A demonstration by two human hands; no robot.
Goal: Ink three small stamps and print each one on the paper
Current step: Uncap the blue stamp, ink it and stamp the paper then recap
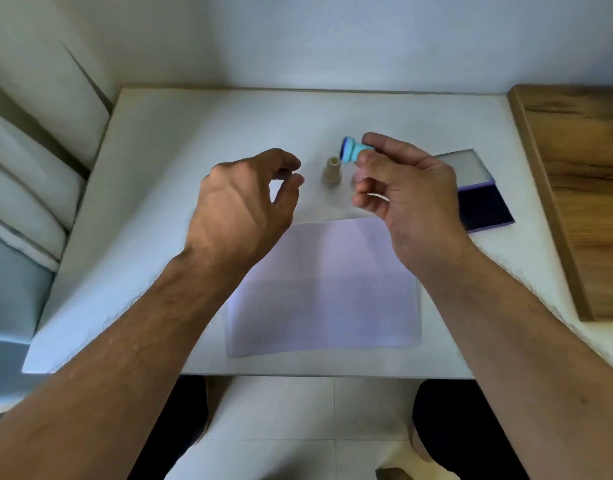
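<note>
Above the frame's centre, the right hand (402, 188) pinches a small blue plastic stamp (353, 152) by its narrow neck; light and rigid, likely easy to grip there. Left fingers (291, 180) curl loosely, empty.

Probably a home: a small white table (159, 140) stands against a plain wall (333, 36), beside cushioned seating (28, 174), over tiled floor (298, 427).

No writing, label, brand, number or sign can be read anywhere, neither on the things between the hands nor beside them.
</note>
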